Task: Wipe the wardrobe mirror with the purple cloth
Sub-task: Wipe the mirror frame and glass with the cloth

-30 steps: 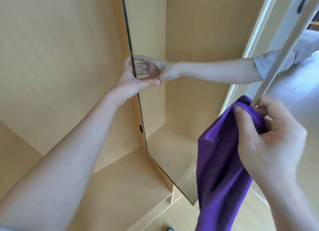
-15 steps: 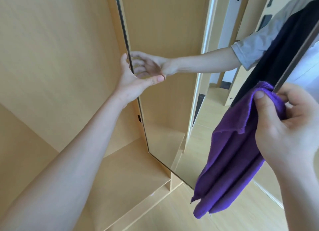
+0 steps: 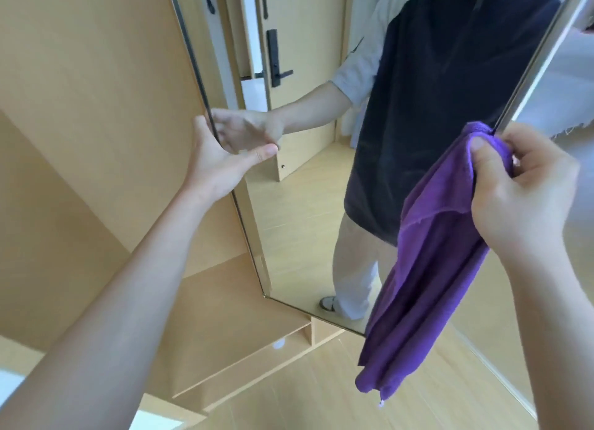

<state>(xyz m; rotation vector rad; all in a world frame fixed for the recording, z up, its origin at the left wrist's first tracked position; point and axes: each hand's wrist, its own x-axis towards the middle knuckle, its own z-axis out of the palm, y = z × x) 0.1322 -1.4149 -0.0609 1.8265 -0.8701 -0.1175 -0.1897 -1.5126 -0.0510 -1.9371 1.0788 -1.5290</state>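
Pale wood wardrobe panels (image 3: 96, 76) fill the left side and light wood flooring (image 3: 289, 397) runs below; between them stands one tall frameless mirror w/ a thin dark edge (image 3: 305, 204), angled toward the camera and reflecting a person in a dark top (plus a door w/ a black handle behind).

Left hand (image 3: 218, 159) grips the mirror's left edge; thumb lies across the glass front, fingers go behind the edge and are mostly hidden, so how far they curl I can't say. Right hand (image 3: 520, 188) holds one purple soft cloth (image 3: 427, 269) near the mirror's right edge; thumb and curled fingers pinch its bunched top, the rest hangs loose in front of the glass, lower corner dangling over the floor. Whether the cloth touches the glass at the top I can't tell.

Step in hand, prob.: steadying the mirror and getting the cloth ready; no wiping contact seen yet. Next move calls for pressing a flat pad of cloth onto the glass and sweeping across, left hand bracing the edge.

Count: 1 mirror, 1 cloth, 2 hands.
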